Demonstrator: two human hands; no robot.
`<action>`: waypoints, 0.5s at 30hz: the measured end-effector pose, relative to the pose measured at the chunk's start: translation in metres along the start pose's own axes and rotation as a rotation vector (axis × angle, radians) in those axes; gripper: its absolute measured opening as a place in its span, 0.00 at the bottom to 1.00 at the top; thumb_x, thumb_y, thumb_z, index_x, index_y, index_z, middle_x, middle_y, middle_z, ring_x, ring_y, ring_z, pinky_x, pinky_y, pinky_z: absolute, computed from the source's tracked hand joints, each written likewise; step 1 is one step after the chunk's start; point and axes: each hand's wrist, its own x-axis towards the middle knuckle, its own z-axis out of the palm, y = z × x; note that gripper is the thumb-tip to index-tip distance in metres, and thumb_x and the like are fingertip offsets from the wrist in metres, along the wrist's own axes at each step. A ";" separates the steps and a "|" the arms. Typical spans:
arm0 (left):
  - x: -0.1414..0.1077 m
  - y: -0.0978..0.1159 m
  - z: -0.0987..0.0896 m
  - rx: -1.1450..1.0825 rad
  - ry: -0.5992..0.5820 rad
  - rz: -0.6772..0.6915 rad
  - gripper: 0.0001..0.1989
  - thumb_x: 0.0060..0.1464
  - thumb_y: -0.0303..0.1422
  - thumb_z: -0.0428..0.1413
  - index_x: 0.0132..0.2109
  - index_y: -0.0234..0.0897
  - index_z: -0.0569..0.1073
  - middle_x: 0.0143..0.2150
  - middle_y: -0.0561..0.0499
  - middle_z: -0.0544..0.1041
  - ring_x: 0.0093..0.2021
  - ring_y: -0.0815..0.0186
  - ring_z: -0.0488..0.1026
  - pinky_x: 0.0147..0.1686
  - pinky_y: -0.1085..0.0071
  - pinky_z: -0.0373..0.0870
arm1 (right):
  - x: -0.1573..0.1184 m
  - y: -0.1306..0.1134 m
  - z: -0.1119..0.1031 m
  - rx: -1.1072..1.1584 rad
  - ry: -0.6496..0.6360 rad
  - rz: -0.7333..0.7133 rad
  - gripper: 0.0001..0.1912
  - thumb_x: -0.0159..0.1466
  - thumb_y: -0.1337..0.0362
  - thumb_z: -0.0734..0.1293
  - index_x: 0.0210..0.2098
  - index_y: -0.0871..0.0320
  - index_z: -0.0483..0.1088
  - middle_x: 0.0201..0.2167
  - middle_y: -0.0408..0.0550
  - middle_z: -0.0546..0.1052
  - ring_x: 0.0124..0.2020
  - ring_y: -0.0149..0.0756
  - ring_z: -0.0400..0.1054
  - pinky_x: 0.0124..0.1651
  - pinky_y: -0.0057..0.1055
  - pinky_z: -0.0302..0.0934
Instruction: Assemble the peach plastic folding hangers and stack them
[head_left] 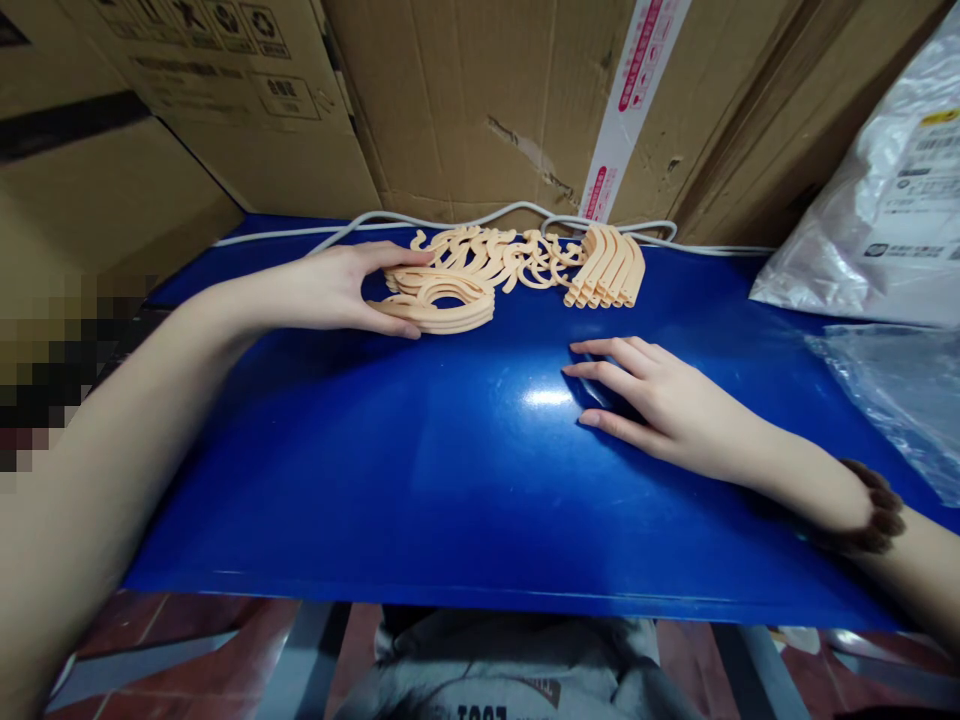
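At the back of the blue table, my left hand is around the left end of a stack of curved beige plastic pieces, thumb in front and fingers behind. The stack rests on the table; part of it is hidden by the hand. Behind and right of it lie several loose hook-shaped beige pieces in a tangled row. Bent beige tubes with hollow ends sit side by side at the row's right end. My right hand hovers or rests low over the table, empty, its fingers apart; contact is unclear.
The blue table has its front edge close to my body. A white cable runs along the back, before large cardboard boxes. At right are a white plastic package and a clear plastic bag.
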 end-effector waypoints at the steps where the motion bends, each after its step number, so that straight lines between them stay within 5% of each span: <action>1: 0.000 0.001 0.000 -0.018 -0.009 -0.028 0.49 0.45 0.60 0.60 0.68 0.41 0.59 0.69 0.47 0.61 0.66 0.51 0.61 0.67 0.51 0.53 | 0.000 0.000 0.000 -0.002 0.001 -0.001 0.24 0.70 0.51 0.59 0.60 0.57 0.65 0.61 0.57 0.66 0.60 0.46 0.62 0.58 0.46 0.60; 15: 0.002 0.003 0.001 -0.054 -0.027 -0.074 0.48 0.43 0.57 0.61 0.69 0.46 0.58 0.70 0.52 0.60 0.67 0.53 0.59 0.68 0.59 0.49 | 0.000 0.001 0.000 -0.010 -0.008 -0.001 0.24 0.70 0.52 0.58 0.60 0.57 0.64 0.62 0.57 0.66 0.60 0.46 0.62 0.59 0.47 0.60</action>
